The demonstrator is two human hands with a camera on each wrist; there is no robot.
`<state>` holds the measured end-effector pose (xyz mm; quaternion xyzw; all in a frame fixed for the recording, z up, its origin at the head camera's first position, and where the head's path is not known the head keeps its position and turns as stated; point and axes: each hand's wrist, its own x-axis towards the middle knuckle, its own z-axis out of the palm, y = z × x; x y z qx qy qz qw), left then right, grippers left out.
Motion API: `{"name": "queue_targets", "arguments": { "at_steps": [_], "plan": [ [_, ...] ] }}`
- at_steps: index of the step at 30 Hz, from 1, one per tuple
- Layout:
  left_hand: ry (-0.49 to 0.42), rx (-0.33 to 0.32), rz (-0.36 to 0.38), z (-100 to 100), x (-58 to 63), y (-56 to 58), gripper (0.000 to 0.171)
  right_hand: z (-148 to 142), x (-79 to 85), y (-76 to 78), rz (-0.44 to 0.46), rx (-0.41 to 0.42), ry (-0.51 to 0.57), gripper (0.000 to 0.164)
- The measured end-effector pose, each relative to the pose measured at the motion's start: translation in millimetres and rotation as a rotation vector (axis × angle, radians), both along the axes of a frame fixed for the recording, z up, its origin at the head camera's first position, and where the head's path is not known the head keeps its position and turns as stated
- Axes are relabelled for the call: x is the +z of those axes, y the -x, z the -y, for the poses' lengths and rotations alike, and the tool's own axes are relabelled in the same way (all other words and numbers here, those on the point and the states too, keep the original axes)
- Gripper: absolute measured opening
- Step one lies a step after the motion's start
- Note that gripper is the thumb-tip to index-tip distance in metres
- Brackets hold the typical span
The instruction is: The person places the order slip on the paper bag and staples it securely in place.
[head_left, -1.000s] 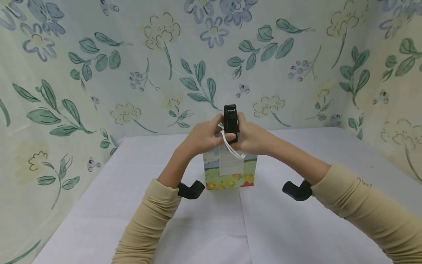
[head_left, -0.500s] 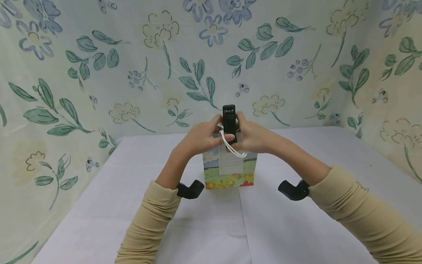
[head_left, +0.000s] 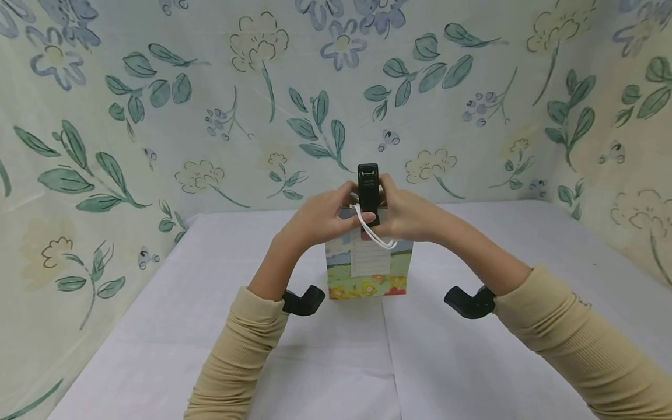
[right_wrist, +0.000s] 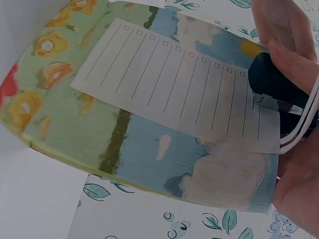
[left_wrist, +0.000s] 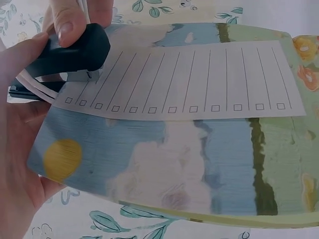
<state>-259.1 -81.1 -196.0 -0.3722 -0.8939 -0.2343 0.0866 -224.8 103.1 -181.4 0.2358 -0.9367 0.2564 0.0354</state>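
In the head view a black stapler (head_left: 368,189) stands upright at the top edge of a paper gift bag (head_left: 341,283) painted with flowers and sky. My left hand (head_left: 324,217) grips the stapler from the left, its thumb across the body. From the other side my right hand (head_left: 415,217) grips it too. The stapler straddles the bag's edge and the end of a lined checklist sheet (left_wrist: 184,82) lying on the bag. White cord handles (head_left: 379,239) loop past the thumbs. Fingers behind the bag are partly hidden.
A white cloth (head_left: 336,367) covers the table, with a crease running towards the front. Flower-patterned fabric (head_left: 210,105) hangs behind and at both sides. Black wrist mounts (head_left: 304,301) stick out near both sleeves.
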Motion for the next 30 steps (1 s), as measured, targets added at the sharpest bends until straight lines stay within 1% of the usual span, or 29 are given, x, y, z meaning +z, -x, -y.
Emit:
{"name": "queue_targets", "arguments": {
  "at_steps": [4, 8, 13, 17, 19, 22, 27, 30],
  "plan": [
    [-0.032, -0.011, -0.040, 1, -3.0, 0.7, 0.052, 0, -0.2, 0.6, -0.002, -0.009, 0.010, 0.084],
    [-0.050, -0.006, -0.087, 1, -5.4, 1.2, 0.052, -1, 1.1, 1.7, -0.006, -0.013, 0.017, 0.086],
    [-0.065, 0.017, -0.095, 1, -10.3, 1.8, 0.051, -3, 2.9, 2.6, -0.006, -0.035, 0.053, 0.086],
    [-0.123, 0.018, -0.105, 2, -15.4, 3.1, 0.048, -4, 3.2, 2.0, -0.003, -0.069, 0.088, 0.084],
    [-0.162, 0.013, -0.121, 2, -17.6, 3.9, 0.045, -5, 3.4, 1.6, -0.010, -0.071, 0.094, 0.084],
    [-0.223, -0.005, -0.153, 2, -20.7, 5.0, 0.041, -7, 4.0, 1.5, -0.021, -0.065, 0.120, 0.086],
    [-0.317, -0.086, -0.268, 2, -26.2, 7.1, 0.036, -9, 4.9, 1.4, -0.036, -0.037, 0.182, 0.085],
    [-0.351, -0.113, -0.314, 1, -30.0, 7.9, 0.036, -10, 5.6, 0.8, -0.056, -0.052, 0.200, 0.083]
  ]
}}
